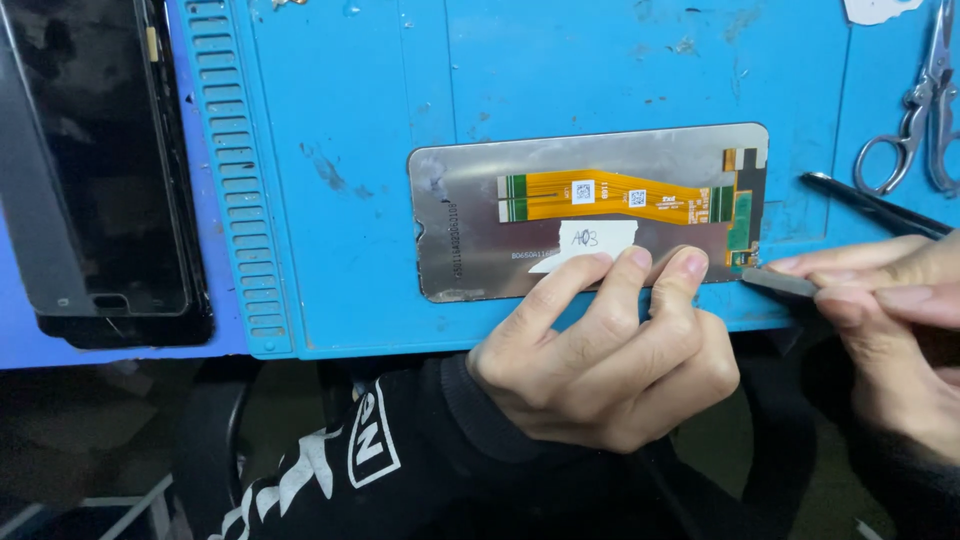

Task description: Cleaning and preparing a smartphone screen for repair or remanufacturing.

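I see a phone display panel (590, 215) lying face down in the middle of the frame on a blue work mat (350, 150) that covers the desk. Its silver back faces up, with an orange flex cable (610, 196) running across the upper half and a small white paper label (592, 242) stuck just below the cable. The panel's lower edge sits close to the near edge of the mat.

My left hand (605, 350) comes up from the lower centre of the frame, black sleeve (400, 460) behind it. Its fingers (635, 265) lie together, pressed flat on the panel's lower edge, the tips touching the label and the metal beside it; they hold the panel down rather than grip around it.

My right hand (890, 330) enters from the right edge. Its fingers are clamped on a thin grey flat tool (780, 282), whose tip meets the panel's lower right corner, just beside the green end of the flex cable.

In the upper right lie a pair of scissors (925, 110) and a dark slim tool (870, 205), both apart from the hands. At the left edge of the frame a stack of black phone screens (100, 170) rests beyond the mat's ribbed border.
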